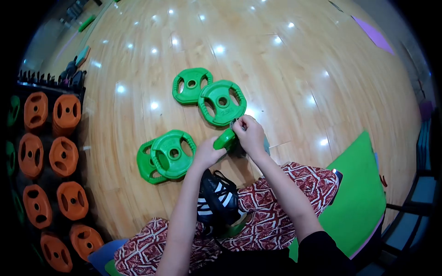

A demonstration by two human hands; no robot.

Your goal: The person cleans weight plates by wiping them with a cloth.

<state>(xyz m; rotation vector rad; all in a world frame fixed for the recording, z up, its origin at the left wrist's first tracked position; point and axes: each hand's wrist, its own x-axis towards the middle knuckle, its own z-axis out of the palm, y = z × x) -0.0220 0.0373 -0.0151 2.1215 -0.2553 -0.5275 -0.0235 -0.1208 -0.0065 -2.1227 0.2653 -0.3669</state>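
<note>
My left hand (208, 151) is wrapped round the rim of a green weight plate (225, 138), which is tilted so its edge faces me. My right hand (249, 134) is closed in a pinch at the top of this plate, on a small greyish thing that I cannot make out. Beyond my hands a green weight plate (234, 111) marked 2.5 overlaps another green plate (181, 97). To the left of my left hand, one green plate (173, 169) rests partly on a second one (146, 171). A black shoe with white stripes (220, 197) lies below my hands.
At the left stands a rack of orange weight plates (66, 116), with dumbbells (70, 69) behind it. A green mat (352, 198) lies at the right, near dark shelving (405, 209). The wooden floor (294, 92) is shiny, and a purple mat (373, 34) lies far right.
</note>
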